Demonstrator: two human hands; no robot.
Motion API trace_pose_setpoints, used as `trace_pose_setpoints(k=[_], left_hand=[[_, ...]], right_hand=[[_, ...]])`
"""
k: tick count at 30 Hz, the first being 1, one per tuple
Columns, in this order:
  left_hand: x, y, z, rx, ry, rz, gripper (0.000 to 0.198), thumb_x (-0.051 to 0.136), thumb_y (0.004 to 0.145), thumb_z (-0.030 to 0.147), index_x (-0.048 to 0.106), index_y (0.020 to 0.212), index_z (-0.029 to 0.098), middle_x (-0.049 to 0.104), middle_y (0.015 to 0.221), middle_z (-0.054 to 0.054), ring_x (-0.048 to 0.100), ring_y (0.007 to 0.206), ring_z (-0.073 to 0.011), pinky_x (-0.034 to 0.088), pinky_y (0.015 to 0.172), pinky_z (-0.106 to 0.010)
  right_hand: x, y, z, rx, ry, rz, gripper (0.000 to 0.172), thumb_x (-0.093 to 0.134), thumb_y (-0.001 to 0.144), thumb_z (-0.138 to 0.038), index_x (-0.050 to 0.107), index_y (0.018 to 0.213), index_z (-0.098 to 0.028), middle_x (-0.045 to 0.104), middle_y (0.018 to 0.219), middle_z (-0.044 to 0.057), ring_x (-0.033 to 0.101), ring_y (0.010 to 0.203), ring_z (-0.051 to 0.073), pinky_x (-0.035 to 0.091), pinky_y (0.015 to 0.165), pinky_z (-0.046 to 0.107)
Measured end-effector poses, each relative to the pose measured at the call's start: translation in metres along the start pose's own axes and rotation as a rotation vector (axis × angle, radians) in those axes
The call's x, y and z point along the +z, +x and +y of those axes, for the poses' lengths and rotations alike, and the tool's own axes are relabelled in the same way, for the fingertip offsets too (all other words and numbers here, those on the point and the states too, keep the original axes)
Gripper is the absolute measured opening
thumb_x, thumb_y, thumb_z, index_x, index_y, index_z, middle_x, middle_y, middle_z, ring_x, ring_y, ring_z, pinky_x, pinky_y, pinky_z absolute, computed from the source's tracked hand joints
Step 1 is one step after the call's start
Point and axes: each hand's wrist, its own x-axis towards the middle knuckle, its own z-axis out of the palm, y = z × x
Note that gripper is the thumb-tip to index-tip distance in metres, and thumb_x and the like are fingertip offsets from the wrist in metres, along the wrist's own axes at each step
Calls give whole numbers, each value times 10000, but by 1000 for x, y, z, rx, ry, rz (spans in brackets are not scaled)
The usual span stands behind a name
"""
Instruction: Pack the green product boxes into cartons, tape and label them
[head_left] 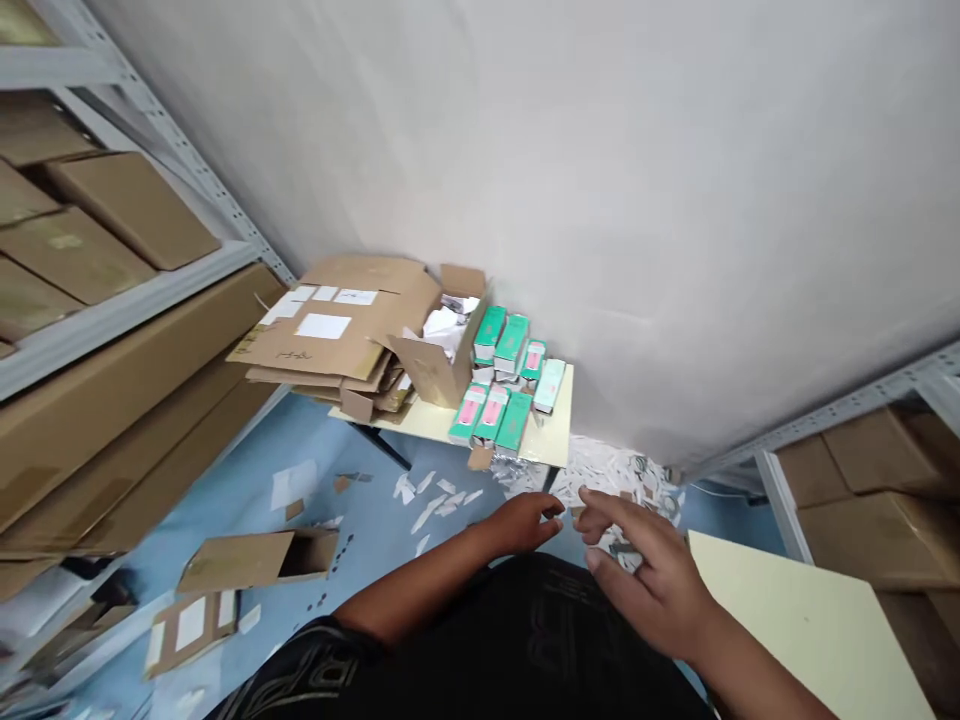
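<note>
My left hand [525, 522] hangs in front of my body, its fingers bent and a small gap left between them and the thumb. Opposite it, my right hand [652, 575] is raised with thumb and fingers apart. Neither hand holds or touches anything. Beyond them stands a low cream table [553, 425]. Several green boxes [514, 420] lie on it, some with pink fronts, along with a paler mint box [550, 385]. Behind these is an open cardboard box [435, 372] with crumpled white paper inside.
Flattened cartons [360, 300] are stacked on the table's left. Shelves of cardboard boxes [139, 205] rise at left, others [881, 530] at right. White paper scraps [607, 470] and an open carton [240, 560] lie on the blue floor. Another cream tabletop [795, 620] is at lower right.
</note>
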Motion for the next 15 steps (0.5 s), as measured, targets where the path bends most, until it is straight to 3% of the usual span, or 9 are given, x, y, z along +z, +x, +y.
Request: trace_pose_setpoints(k=[5,10,13,15], left_hand=[[-94,11,-51,98,51,25,299,615,925,369,741,1159,234,771,1094,-65,708,1008,-231,524,890,-310],[-185,23,-85,61,66,72,269,604,916,334,738,1121,224,763,1082,-60,705,979,-222,525,844,-296],[-220,37,-100,46,74,113,272,603,908,324,730,1128,227,760,1101,-60,702,1006,-231,524,866,-307],[-231,50,-109,19,72,145,278,603,903,326,724,1135,229,757,1139,-64,700,1033,-240,527,881,-318]], right_hand=[[85,24,83,402,-54,-78,438,595,955,-406,641,1365,-259,759,1004,51,721,881,210,592,851,351],[142,48,144,708,-47,-95,500,580,903,-543,713,1263,-223,769,946,61,714,798,247,576,753,360],[161,59,168,773,-21,-119,489,597,862,-564,753,1181,-226,769,888,47,710,761,265,567,751,386],[169,64,180,774,-33,-144,470,609,845,-555,771,1139,-226,777,910,54,719,819,287,562,804,407]])
